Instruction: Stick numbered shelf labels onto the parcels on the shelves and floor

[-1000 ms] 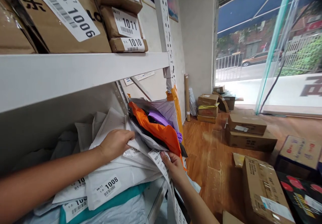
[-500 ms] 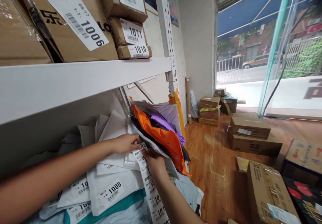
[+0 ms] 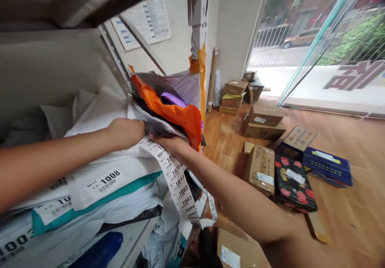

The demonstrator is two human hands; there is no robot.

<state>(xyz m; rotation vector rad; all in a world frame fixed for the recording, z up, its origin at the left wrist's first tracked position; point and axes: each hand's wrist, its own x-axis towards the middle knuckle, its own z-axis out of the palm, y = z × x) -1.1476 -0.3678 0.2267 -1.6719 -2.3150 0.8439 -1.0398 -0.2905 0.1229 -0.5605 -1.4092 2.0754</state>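
Both my hands reach into a shelf stuffed with plastic mailer parcels. My left hand (image 3: 126, 132) is closed on the edge of a grey-white mailer (image 3: 162, 128) under an orange parcel (image 3: 173, 113). My right hand (image 3: 168, 143) meets it there, fingers pinched at the top of a long strip of numbered labels (image 3: 176, 179) that hangs down from the pile. A white parcel labelled 1008 (image 3: 105, 179) lies below my left forearm, on top of a teal-and-white parcel (image 3: 90, 208).
A white metal shelf upright (image 3: 198, 15) stands behind the pile with orange tape on it. Cardboard boxes (image 3: 261, 121) and a dark patterned box (image 3: 293, 183) sit on the wooden floor to the right. A glass front (image 3: 315, 39) faces the street.
The view has dropped, so the upper shelf boxes are out of sight. My right hand came up from the lower edge of the pile to meet my left hand, bringing the label strip.
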